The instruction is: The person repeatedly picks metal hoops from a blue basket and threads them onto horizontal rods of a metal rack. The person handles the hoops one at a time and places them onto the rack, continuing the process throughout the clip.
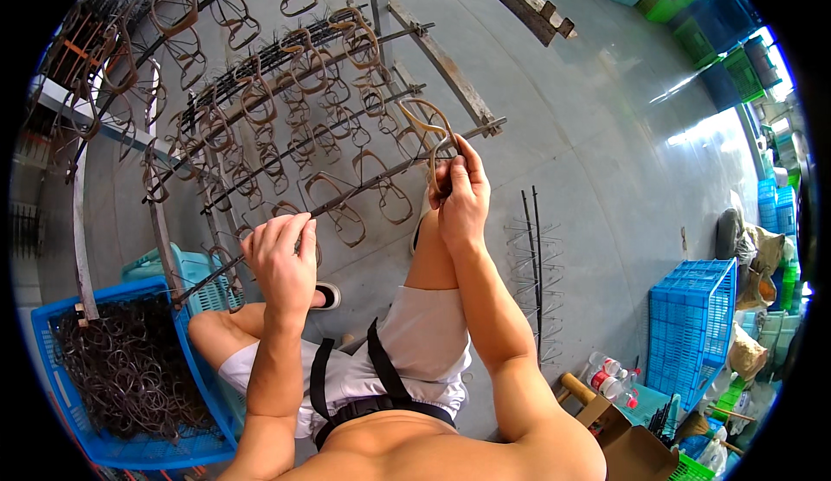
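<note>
A brown eyeglass frame [421,122] is pinched in my right hand [462,189], right beside the right end of a long dark rod [394,170]. My left hand [284,260] is closed over the same rod further left, its fingers curled round it; the fingertips are partly hidden. Between my hands, more brown frames [385,197] hang from this rod. Behind it, a rack [446,70] carries further rods with many similar brown frames [260,100] dangling in rows.
At my left stands a blue crate [104,293] full of tangled dark frames [130,368]. Two thin rods with wire prongs [537,273] lie on the floor to my right. Beyond are a blue basket [688,330], plastic bottles [610,377] and a cardboard box [628,442].
</note>
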### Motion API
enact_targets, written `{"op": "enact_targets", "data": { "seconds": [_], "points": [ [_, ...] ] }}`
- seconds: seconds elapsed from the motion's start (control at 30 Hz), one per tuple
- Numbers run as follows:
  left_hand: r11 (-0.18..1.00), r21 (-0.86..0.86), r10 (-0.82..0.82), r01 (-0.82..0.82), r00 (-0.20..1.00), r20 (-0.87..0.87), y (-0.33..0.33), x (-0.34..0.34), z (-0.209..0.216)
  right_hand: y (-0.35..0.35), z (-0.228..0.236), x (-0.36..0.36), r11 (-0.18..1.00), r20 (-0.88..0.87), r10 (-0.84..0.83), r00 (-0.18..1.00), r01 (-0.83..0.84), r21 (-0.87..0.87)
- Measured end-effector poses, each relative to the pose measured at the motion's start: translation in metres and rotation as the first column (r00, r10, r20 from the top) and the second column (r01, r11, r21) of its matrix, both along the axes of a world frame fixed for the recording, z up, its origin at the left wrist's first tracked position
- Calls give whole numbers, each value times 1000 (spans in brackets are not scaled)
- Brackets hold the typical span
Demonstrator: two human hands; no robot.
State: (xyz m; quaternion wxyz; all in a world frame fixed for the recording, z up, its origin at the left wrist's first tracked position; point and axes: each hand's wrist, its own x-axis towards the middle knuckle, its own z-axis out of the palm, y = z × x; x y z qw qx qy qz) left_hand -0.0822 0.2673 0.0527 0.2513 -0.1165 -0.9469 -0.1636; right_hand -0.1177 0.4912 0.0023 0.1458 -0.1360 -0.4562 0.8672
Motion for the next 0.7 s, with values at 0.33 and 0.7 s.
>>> {"op": "enact_targets", "data": {
  "seconds": [0.33, 0.7],
  "points": [
    [1000, 23, -9, 8, 1000, 28, -1, 0, -1, -4, 2, 0, 999, 0, -27, 1000, 27, -29],
    [995, 88, -45, 42, 999, 27, -1, -5, -8, 7, 1, 9, 975, -115, 206, 972, -215, -65]
  ]
}}
